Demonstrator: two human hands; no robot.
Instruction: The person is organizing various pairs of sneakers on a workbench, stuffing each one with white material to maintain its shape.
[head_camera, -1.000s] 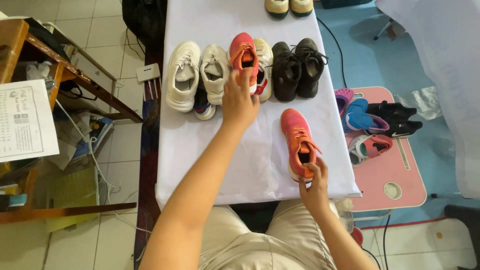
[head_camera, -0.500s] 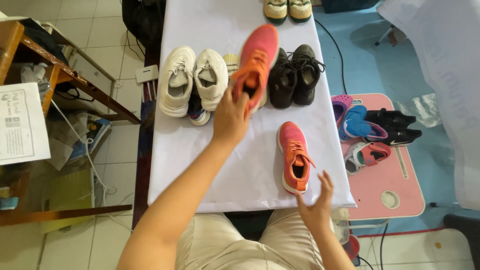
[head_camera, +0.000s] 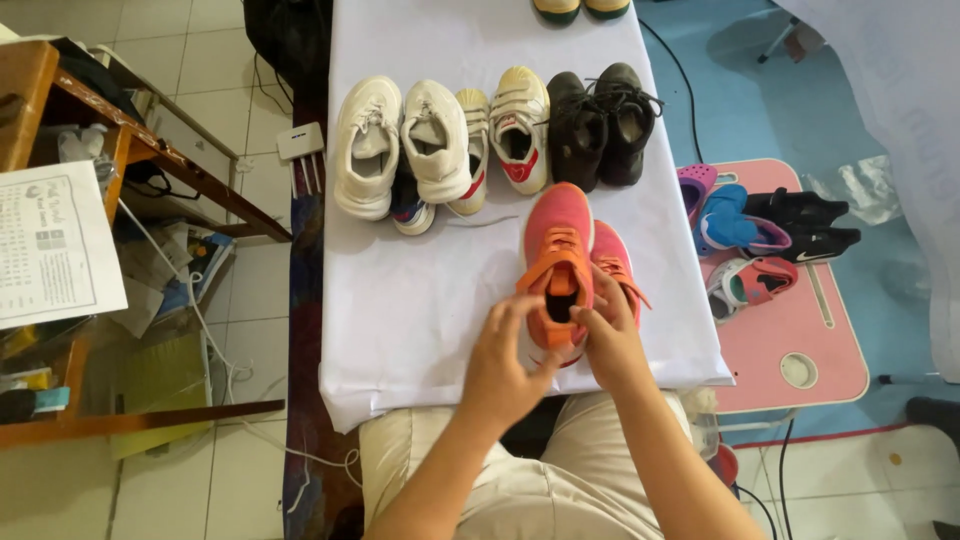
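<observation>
Two pink-and-orange sneakers lie side by side near the front edge of a table with a white cloth (head_camera: 420, 300). My left hand (head_camera: 505, 365) grips the heel of the left sneaker (head_camera: 555, 265), fingers at its orange opening. My right hand (head_camera: 608, 335) holds the same heel from the right side and partly covers the second pink sneaker (head_camera: 612, 255). Behind them stands a row of shoes: a white pair (head_camera: 400, 145), a white-and-red pair (head_camera: 505, 140) and a black pair (head_camera: 600, 120).
A pink side table (head_camera: 800, 350) at the right carries several small shoes in blue, black and pink (head_camera: 770, 235). A wooden rack (head_camera: 130, 150) with papers stands at the left. Another pair of shoes (head_camera: 580, 8) peeks in at the table's far edge.
My left hand carried the pink sneaker from the back row down to the front edge beside its mate. My right hand moved up onto its heel.
</observation>
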